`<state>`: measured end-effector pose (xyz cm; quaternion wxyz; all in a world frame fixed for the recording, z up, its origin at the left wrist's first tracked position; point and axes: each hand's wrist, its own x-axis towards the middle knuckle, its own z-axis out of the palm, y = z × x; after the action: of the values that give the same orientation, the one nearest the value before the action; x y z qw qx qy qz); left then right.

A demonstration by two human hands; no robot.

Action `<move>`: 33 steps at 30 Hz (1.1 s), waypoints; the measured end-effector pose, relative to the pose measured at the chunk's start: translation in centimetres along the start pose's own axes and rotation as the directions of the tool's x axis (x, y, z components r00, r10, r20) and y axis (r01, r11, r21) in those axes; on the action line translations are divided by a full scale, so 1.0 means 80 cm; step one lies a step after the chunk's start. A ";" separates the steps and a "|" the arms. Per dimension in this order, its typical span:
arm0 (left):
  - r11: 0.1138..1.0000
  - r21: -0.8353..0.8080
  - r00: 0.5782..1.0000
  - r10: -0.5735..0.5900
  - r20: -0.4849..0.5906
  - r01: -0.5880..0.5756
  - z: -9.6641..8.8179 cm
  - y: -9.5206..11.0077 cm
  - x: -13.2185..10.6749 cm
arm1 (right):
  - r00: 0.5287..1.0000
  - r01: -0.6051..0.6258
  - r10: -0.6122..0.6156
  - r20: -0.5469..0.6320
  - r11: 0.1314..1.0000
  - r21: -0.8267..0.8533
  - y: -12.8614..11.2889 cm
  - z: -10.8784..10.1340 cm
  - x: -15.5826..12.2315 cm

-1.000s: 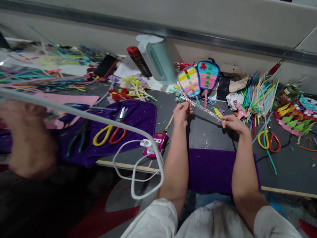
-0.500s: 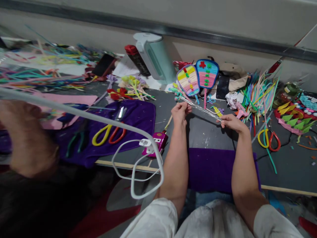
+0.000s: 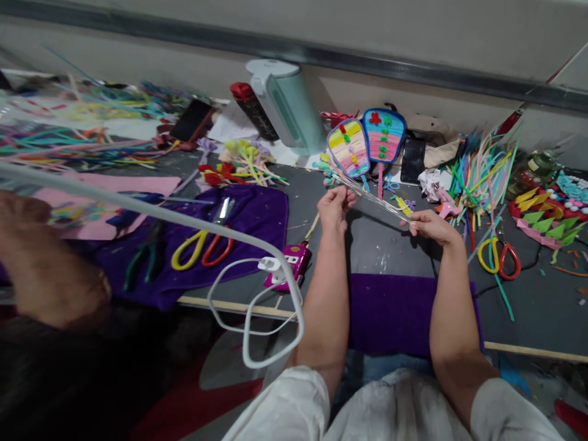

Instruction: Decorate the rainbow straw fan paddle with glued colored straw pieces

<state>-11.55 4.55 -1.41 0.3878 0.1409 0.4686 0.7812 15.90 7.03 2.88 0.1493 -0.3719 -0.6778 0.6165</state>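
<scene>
A bundle of thin, shiny, clear or silvery strands [image 3: 379, 204] stretches between my hands above the grey table. My left hand [image 3: 336, 207] is closed in a pinch round its left end. At the right end, my right hand [image 3: 429, 226] grips it between thumb and fingers. Whether the strands are wire or plastic I cannot tell. Just behind them stand two fan-shaped pipe-cleaner crafts, one striped yellow and pink [image 3: 349, 149], the other blue and pink [image 3: 384, 138]. Beneath my forearms a purple cloth [image 3: 392, 312] lies at the table's front edge.
A white cable [image 3: 220, 236] loops across the left foreground near a magenta power strip [image 3: 294, 263]. Scissors [image 3: 202, 248] and pliers [image 3: 142, 263] lie on another purple cloth. More scissors [image 3: 498, 257] are at right. A kettle [image 3: 289, 110] stands behind. A co-worker's arm [image 3: 55, 269] is at left.
The co-worker's arm at left has shifted slightly, uncovering more of the pink sheet. My hands stay almost in place, still holding the strands.
</scene>
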 end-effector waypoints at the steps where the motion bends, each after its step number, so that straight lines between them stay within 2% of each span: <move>1: 1.000 0.003 1.000 0.002 -0.008 -0.002 0.000 0.000 0.000 | 1.000 -0.003 0.003 0.003 1.000 0.009 0.001 0.000 0.000; 5: 1.000 0.017 0.999 0.022 -0.025 -0.021 0.001 0.002 -0.002 | 1.000 -0.008 0.008 0.012 0.999 0.035 0.005 0.000 0.002; 14: 0.999 0.007 0.999 0.031 0.037 -0.032 0.001 0.004 -0.004 | 0.999 -0.027 0.025 0.028 0.998 0.051 0.006 -0.001 0.002; 21: 0.998 0.024 0.999 0.054 -0.002 -0.054 -0.001 0.000 -0.001 | 0.999 -0.039 0.037 0.037 0.997 0.067 0.002 0.002 0.002; 28: 0.998 0.045 0.999 0.038 -0.014 -0.037 -0.005 0.003 0.002 | 0.996 -0.058 0.053 0.068 0.996 0.070 -0.001 0.003 0.000; 33: 1.000 0.029 0.999 -0.009 0.035 0.008 -0.005 0.004 0.002 | 0.997 -0.052 0.047 0.062 0.996 0.077 0.000 0.002 -0.002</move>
<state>-12.04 4.31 -1.42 0.3971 0.1582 0.4737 0.7700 15.93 6.83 2.90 0.1279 -0.3638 -0.6476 0.6572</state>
